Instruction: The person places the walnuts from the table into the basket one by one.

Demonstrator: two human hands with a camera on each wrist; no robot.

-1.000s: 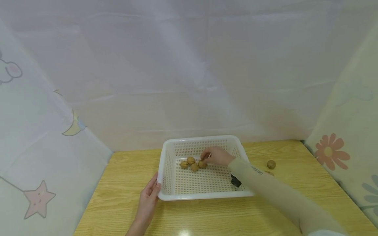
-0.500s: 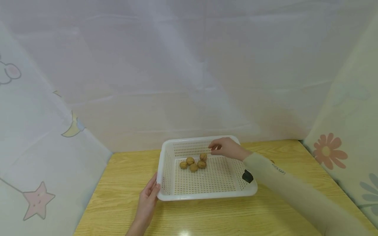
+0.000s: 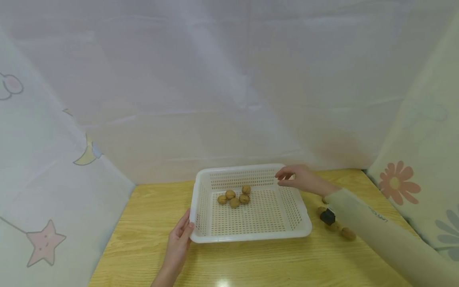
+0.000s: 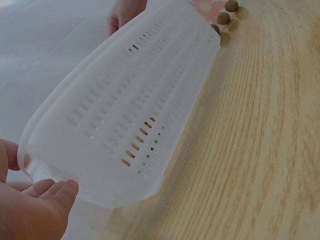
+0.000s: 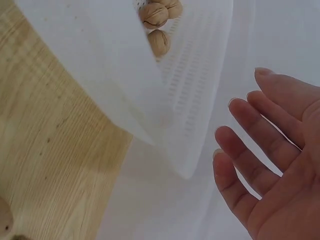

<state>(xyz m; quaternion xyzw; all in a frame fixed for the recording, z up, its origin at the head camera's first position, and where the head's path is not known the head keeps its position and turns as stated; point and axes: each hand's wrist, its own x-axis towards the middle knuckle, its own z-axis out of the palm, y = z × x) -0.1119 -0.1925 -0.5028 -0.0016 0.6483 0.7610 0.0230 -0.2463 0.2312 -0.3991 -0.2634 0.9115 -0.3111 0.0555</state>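
A white perforated plastic basket (image 3: 251,240) stands on the table, with several walnuts (image 3: 234,203) grouped left of its middle. My left hand (image 3: 178,242) grips the basket's left rim, thumb above and fingers against the outer wall, as the left wrist view (image 4: 42,202) also shows. Over the basket's back right corner hovers my right hand (image 3: 300,178), its fingers loosely spread and holding nothing in the right wrist view. More walnuts (image 3: 348,233) lie on the table right of the basket, some partly hidden under my right wrist.
The wooden table (image 3: 150,223) meets a pale cloth backdrop (image 3: 229,119) just behind the basket. Printed cloth walls, one with a red flower (image 3: 399,183), close off both sides. A black strap piece (image 3: 328,217) sits at my right wrist.
My right hand has let go of a walnut among the others in the basket, then risen and moved right to the back right corner. The left hand keeps its hold.
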